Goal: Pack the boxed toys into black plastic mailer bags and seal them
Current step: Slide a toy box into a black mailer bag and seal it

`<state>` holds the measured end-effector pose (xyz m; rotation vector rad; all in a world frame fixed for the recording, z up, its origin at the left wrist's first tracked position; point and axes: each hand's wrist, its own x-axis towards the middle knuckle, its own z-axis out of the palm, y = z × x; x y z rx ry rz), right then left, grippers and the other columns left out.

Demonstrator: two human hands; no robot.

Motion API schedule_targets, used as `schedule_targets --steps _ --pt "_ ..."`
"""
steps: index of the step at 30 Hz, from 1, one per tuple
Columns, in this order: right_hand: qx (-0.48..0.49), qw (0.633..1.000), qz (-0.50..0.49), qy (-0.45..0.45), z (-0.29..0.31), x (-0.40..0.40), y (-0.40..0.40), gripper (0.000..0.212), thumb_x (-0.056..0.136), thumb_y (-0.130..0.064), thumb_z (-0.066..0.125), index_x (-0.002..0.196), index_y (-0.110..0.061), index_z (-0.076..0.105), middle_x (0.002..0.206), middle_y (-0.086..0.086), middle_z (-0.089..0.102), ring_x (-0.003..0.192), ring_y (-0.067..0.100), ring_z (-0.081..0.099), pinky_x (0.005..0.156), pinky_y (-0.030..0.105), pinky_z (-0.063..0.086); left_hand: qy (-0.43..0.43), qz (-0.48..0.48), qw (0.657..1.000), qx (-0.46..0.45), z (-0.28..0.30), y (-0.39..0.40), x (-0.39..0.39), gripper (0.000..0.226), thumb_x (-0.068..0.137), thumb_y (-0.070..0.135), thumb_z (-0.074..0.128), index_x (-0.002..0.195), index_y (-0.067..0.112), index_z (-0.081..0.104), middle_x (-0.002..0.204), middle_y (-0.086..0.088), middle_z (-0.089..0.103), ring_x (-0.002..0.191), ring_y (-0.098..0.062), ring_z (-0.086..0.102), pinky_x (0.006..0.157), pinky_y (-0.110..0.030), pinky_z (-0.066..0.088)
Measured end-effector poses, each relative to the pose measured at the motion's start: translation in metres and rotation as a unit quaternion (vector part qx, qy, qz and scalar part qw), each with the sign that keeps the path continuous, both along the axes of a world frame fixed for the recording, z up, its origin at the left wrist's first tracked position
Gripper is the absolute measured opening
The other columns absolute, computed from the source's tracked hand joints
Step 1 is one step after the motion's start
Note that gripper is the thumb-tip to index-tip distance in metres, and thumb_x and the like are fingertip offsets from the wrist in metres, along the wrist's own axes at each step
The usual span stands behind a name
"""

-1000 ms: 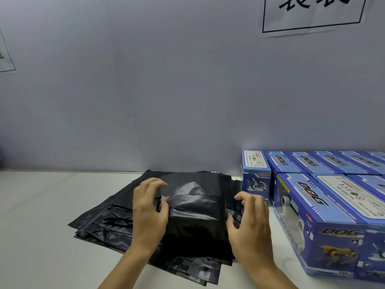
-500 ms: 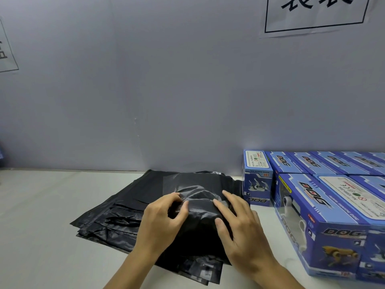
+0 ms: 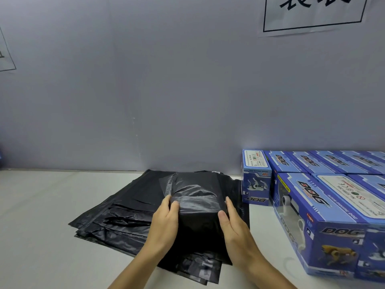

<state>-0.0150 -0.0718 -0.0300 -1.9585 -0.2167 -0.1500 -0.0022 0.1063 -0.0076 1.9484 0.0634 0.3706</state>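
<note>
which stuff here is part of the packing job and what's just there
Part of the job:
bagged box, held between left hand and right hand
stack of black mailer bags
blue toy boxes

Just there:
paper sign on the wall
table
</note>
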Motion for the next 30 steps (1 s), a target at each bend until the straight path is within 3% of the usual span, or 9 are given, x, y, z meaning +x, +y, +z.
schedule_targets --steps 4,9,15,18,22,24,26,28,30 --pt "0.061 0.997 0.004 0.041 0.003 0.001 0.003 0.055 0.107 -0.044 0.029 0.158 -0.028 0.018 0.162 -0.014 0.024 0.149 0.004 0.015 0.122 0.028 0.01 0.055 0.006 0.993 -0.101 0.0 -0.005 0.004 0.034 0.101 0.029 0.035 0.085 0.004 0.051 0.096 -0.016 0.064 0.088 -0.027 0.057 0.074 -0.033 0.04" --pt "0.15 0.989 -0.006 -0.013 0.007 -0.006 0.008 0.053 0.105 -0.048 0.034 0.156 -0.035 0.025 0.157 -0.019 0.033 0.145 -0.004 0.024 0.122 0.027 0.017 0.054 -0.063 0.973 -0.217 0.0 -0.012 -0.004 0.036 0.098 0.039 0.037 0.096 0.027 0.071 0.102 -0.005 0.074 0.101 -0.024 0.07 0.095 -0.045 0.054" --pt "0.265 0.955 -0.029 -0.129 0.019 -0.014 0.017 0.057 0.088 -0.053 0.049 0.144 -0.042 0.042 0.147 -0.025 0.046 0.139 -0.005 0.038 0.119 0.036 0.031 -0.045 -0.105 0.941 -0.319 0.005 -0.028 -0.017 0.027 0.102 0.045 0.039 0.119 0.033 0.056 0.117 -0.006 0.071 0.11 -0.027 0.067 0.097 -0.05 0.053" --pt "0.303 0.937 -0.078 -0.153 0.026 -0.015 0.014 0.05 0.087 -0.049 0.054 0.136 -0.037 0.054 0.14 -0.02 0.055 0.133 -0.002 0.046 0.114 0.034 0.038 -0.051 -0.116 0.937 -0.325 0.007 -0.035 -0.024 0.021 0.102 0.039 0.04 0.114 0.029 0.054 0.117 -0.011 0.069 0.113 -0.032 0.065 0.1 -0.054 0.051" --pt "0.28 0.929 -0.167 -0.176 0.034 -0.012 0.004 0.028 0.096 -0.031 0.062 0.123 -0.035 0.062 0.124 -0.021 0.064 0.118 -0.008 0.055 0.089 0.002 0.042 -0.053 -0.14 0.945 -0.291 0.01 -0.042 -0.025 0.02 0.102 0.039 0.041 0.111 0.027 0.054 0.118 -0.011 0.068 0.113 -0.029 0.064 0.099 -0.051 0.051" --pt "0.279 0.924 -0.19 -0.18 0.043 -0.01 -0.005 0.025 0.099 -0.021 0.058 0.122 -0.024 0.068 0.117 -0.014 0.068 0.112 -0.002 0.06 0.088 0.006 0.044 -0.065 -0.157 0.949 -0.265 0.011 -0.042 -0.024 0.028 0.101 0.047 0.04 0.111 0.026 0.056 0.112 -0.008 0.07 0.107 -0.024 0.066 0.094 -0.046 0.053" --pt "0.275 0.919 -0.205 -0.196 0.058 -0.01 -0.015 0.016 0.098 -0.025 0.058 0.093 -0.029 0.072 0.088 -0.017 0.068 0.084 -0.001 0.062 0.077 0.015 0.045 -0.098 -0.145 0.96 -0.217 0.01 -0.042 -0.024 0.036 0.098 0.056 0.036 0.104 0.031 0.06 0.094 0.002 0.073 0.086 -0.014 0.068 0.074 -0.03 0.056" --pt "0.258 0.917 -0.213 -0.219 0.075 -0.011 -0.026 0.038 0.096 -0.025 0.055 0.06 -0.037 0.057 0.055 -0.019 0.049 0.055 0.0 0.044 0.057 0.013 0.035 -0.127 -0.109 0.972 -0.165 0.007 -0.04 -0.023 0.037 0.094 0.053 0.028 0.095 0.041 0.063 0.085 0.006 0.072 0.072 -0.007 0.066 0.064 -0.023 0.053" --pt "0.24 0.917 -0.204 -0.244 0.094 -0.012 -0.04 0.051 0.098 -0.017 0.054 0.051 -0.037 0.051 0.046 -0.017 0.042 0.047 0.001 0.038 0.049 0.011 0.032 -0.152 -0.079 0.982 -0.082 -0.001 -0.037 -0.021 0.038 0.096 0.045 0.028 0.099 0.042 0.065 0.094 0.006 0.073 0.088 -0.007 0.067 0.076 -0.027 0.053"
